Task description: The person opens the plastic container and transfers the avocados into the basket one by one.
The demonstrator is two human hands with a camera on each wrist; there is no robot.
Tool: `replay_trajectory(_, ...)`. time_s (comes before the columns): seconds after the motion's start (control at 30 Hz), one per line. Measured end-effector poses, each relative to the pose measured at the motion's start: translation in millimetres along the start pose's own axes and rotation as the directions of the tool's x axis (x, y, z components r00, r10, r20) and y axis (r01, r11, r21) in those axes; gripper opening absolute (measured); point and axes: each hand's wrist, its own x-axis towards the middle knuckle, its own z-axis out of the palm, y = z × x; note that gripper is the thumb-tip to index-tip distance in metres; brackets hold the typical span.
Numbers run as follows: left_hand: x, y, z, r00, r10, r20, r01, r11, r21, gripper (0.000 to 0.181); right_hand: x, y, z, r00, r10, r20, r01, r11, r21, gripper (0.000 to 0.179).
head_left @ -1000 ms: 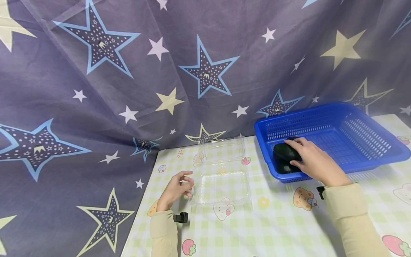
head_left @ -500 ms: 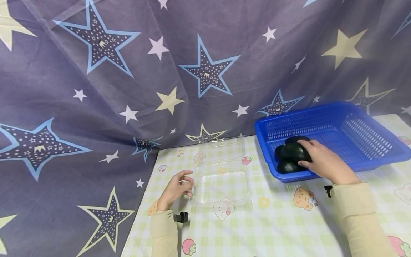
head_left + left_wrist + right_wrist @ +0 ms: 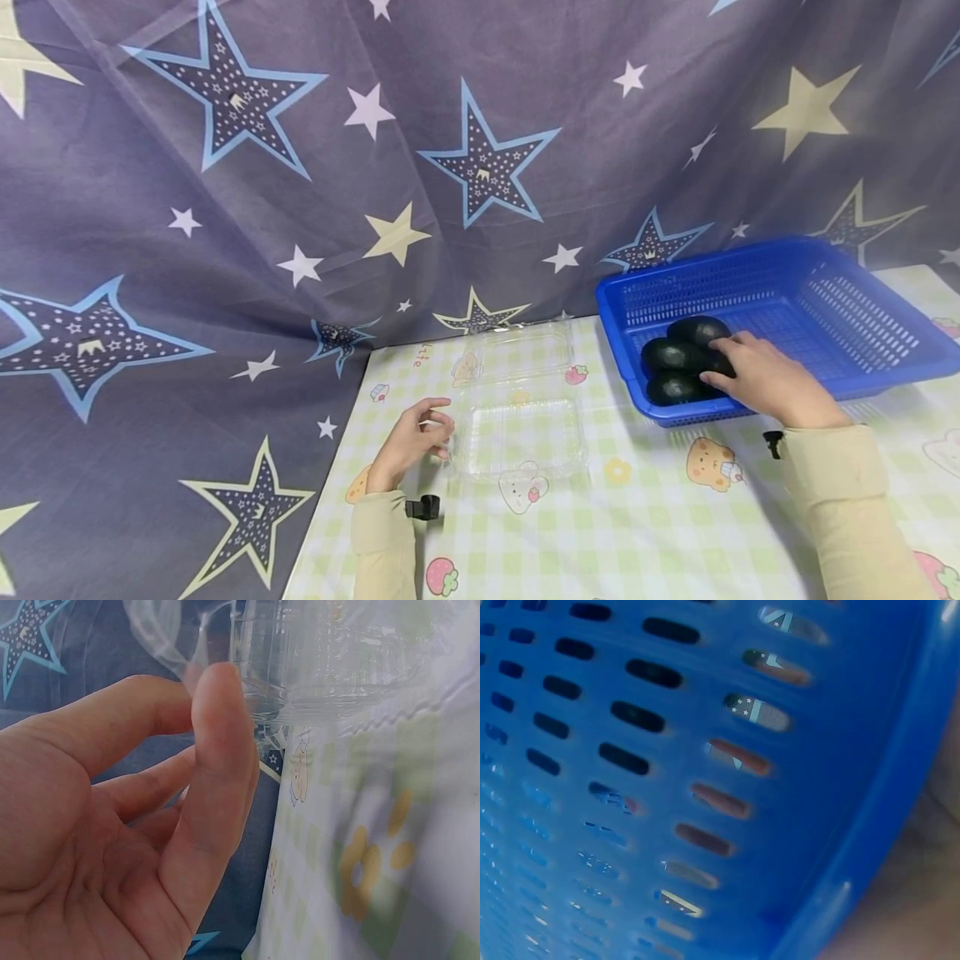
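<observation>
In the head view my right hand [image 3: 765, 375] reaches over the near side of the blue plastic basket [image 3: 780, 392]. Its thumb and fingers grip a glossy, dark green oval fruit [image 3: 721, 364], mostly hidden by the hand. Three more of these dark green fruits [image 3: 672, 356] lie packed against it at the basket's left end. My left hand [image 3: 412, 442] stays beside a clear plastic clamshell box [image 3: 525, 437], fingers loosely bent. In the left wrist view, its fingertips [image 3: 219, 682] come right at the box's transparent edge [image 3: 322, 709].
The clamshell lies opened flat, its lid [image 3: 525, 350] toward the back. A green-checked tablecloth [image 3: 600, 533] covers the table. Behind hangs a dark star-patterned curtain [image 3: 360, 192]. In the right wrist view, the slotted basket wall [image 3: 840, 750] fills most of the frame.
My right hand has shifted right with a dark green fruit, which now sits lower, beside the others, so the fruits behind show more fully. The left hand and the box have not moved.
</observation>
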Motion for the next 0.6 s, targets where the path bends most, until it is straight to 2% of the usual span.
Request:
replay_trajectory(0.37,-1.2,0.7,2.0,1.000,-0.002,-0.001,0.002,1.000,0.001,0.052,-1.4,-2.1,-2.3,1.000,0.025,0.013,-0.025,1.000,-0.005,0.070)
replay_trajectory(0.6,-7.5,-1.5,-6.2,0.999,-0.023,-0.022,0.023,1.000,0.008,0.054,3.0,-8.3,-4.2,1.000,0.001,0.001,-0.001,1.000,-0.005,0.068)
